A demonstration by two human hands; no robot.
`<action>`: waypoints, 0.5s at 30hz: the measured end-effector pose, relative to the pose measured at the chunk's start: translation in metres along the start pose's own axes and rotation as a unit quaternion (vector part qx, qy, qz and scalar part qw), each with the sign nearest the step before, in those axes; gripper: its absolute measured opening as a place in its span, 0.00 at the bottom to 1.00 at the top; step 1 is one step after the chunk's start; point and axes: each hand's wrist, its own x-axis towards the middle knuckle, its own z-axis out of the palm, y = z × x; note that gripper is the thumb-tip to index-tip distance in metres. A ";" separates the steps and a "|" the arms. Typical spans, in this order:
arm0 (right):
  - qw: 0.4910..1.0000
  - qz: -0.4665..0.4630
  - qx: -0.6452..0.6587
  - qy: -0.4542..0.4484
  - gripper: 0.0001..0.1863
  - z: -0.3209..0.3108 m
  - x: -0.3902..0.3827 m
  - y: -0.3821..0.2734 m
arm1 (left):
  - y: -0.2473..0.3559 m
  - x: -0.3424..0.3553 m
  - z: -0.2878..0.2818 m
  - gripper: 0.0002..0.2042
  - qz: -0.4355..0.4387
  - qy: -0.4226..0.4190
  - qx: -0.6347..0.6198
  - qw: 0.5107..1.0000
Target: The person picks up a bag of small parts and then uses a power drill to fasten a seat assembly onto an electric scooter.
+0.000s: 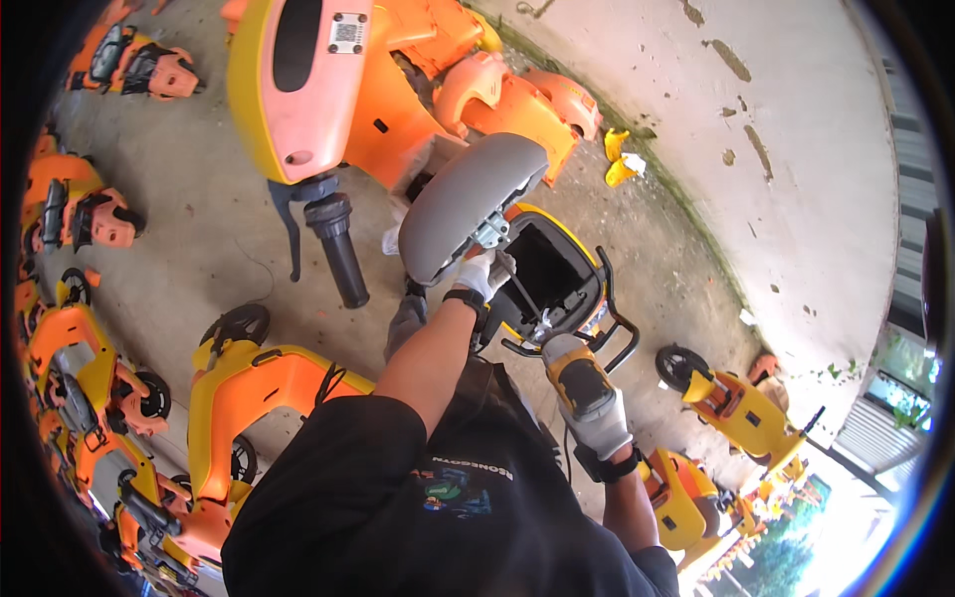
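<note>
My gloved left hand (pixel 479 273) is closed at the underside of a raised grey seat (pixel 448 199), by its metal hinge bracket (pixel 491 229); exactly what its fingers grip is unclear. My gloved right hand (pixel 603 426) grips a yellow-and-black power drill (pixel 579 379), angled up toward an open black compartment (pixel 552 274) in a yellow scooter body. A thin metal shaft (pixel 522 294) runs between the drill's front and my left hand. A black tube rail (pixel 622 343) curves round the compartment's right side.
A scooter handlebar grip (pixel 338 249) and pink-yellow front panel (pixel 293 99) stand up ahead-left. Orange body parts (pixel 517 109) lie along a pale wall (pixel 796 199). An orange-yellow scooter (pixel 274 388) stands lower left, several more scooters (pixel 70 348) line the left, and others (pixel 741 418) stand at right.
</note>
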 end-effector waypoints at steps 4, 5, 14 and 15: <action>0.993 0.086 0.083 0.023 0.20 0.008 0.020 -0.011 | -0.002 0.019 -0.006 0.10 -0.002 -0.002 -0.047 0.999; 0.992 0.095 0.084 0.019 0.20 0.010 0.023 -0.014 | -0.002 0.019 -0.004 0.08 0.001 0.022 -0.045 0.999; 0.979 0.161 0.128 0.011 0.28 0.018 0.039 -0.025 | -0.003 0.047 -0.033 0.07 0.014 0.060 -0.071 0.996; 0.976 0.171 0.131 0.011 0.29 0.016 0.042 -0.028 | -0.003 0.050 -0.034 0.05 0.007 0.063 -0.110 0.992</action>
